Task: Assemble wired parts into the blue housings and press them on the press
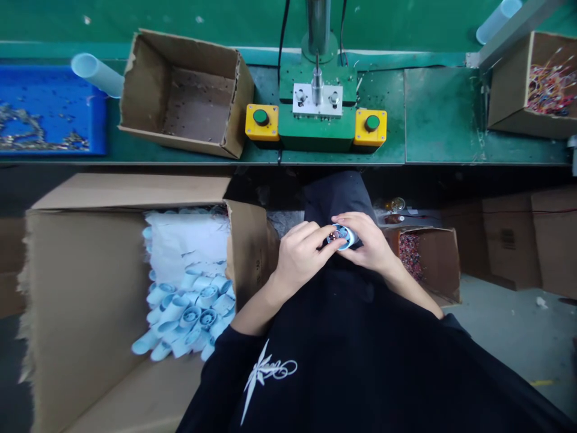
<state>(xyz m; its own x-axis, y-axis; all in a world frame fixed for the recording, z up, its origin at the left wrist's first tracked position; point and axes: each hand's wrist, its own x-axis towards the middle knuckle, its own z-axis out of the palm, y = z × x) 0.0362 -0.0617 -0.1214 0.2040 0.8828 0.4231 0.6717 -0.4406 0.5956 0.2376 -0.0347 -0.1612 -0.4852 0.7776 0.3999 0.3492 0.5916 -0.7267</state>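
Note:
In front of my dark shirt, my right hand (370,243) is closed round a short light blue plastic tube (348,237), its open end turned to the left. Inside that end, plastic ribs show. My left hand (301,251) has thumb and index finger pinched at the opening, with a small coppery metal part (332,237) between the fingertips. Whether this part sits in the tube or only touches it, I cannot tell. To the left, a large cardboard box (90,300) holds a heap of similar light blue tubes (192,313) beside a white sheet (187,240).
Ahead on the green bench (444,114) stands a press (318,90) between two yellow button boxes (262,122). A cardboard box (234,129) and a blue tray (97,120) of metal pieces are left; a box (509,99) of coloured wires is right. Below it sits another carton (442,264).

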